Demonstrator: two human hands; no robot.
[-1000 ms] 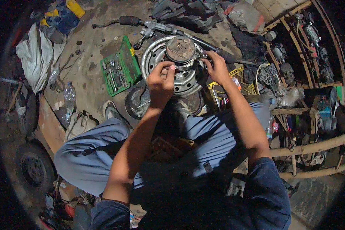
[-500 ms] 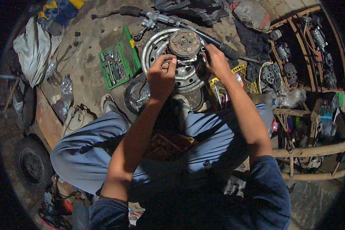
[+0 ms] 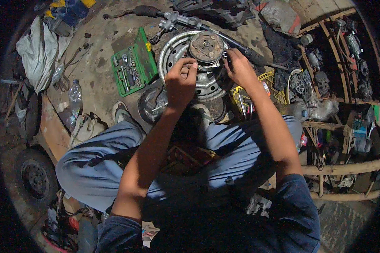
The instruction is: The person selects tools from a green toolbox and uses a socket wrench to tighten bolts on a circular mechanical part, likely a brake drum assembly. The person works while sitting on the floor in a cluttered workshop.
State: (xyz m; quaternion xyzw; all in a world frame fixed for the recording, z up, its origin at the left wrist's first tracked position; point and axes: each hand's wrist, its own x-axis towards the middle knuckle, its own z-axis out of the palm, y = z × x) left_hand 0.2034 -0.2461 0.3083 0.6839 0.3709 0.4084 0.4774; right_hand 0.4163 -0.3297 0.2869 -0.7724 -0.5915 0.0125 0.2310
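A car air-conditioning compressor, with a round rusty clutch plate facing up, rests on a silver steel wheel rim. At its lower left side is my left hand, fingers curled and thumb against the index finger; what they hold, if anything, is hidden. My right hand is at the compressor's right side, its fingers closed around a small shiny ring-shaped metal piece. Whether that piece is a socket or the end of a wrench cannot be made out.
An open green socket-set case lies left of the rim. Behind is a steering rack. Yellow crates with tools stand at the right, beside wooden shelves of car parts. A plastic bottle and a tyre are at the left.
The view has shifted slightly, so the compressor, rim and case appear a little further right. Both hands keep nearly the same grip beside the compressor.
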